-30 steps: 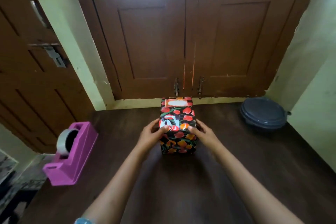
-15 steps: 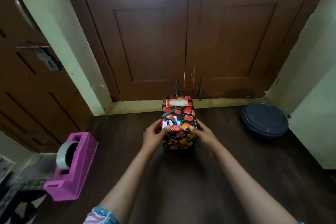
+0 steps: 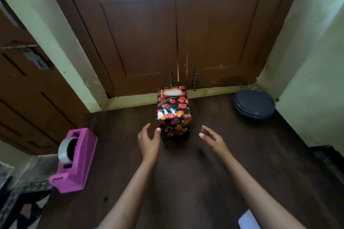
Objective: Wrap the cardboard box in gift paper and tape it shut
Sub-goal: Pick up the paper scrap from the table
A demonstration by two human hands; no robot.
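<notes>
The box (image 3: 173, 111), wrapped in black gift paper with red and orange flowers, stands on the dark wooden table (image 3: 186, 182) near its far edge. Shiny tape crosses its top. My left hand (image 3: 149, 140) hovers just in front of the box's near left corner, fingers spread and holding nothing; whether the thumb tip touches the paper is unclear. My right hand (image 3: 212, 138) floats to the right of the box, apart from it, with fingers relaxed. A magenta tape dispenser (image 3: 74, 161) with a grey tape roll sits at the table's left edge.
A dark round lidded container (image 3: 254, 104) sits at the back right by the pale green wall. Brown double doors (image 3: 176, 33) stand right behind the table. A white object (image 3: 247, 219) peeks in at the bottom right beside my right forearm.
Both hands have let go of the box and drawn back toward me, fingers opening. The box stays where it stood, and the view has shifted a little.
</notes>
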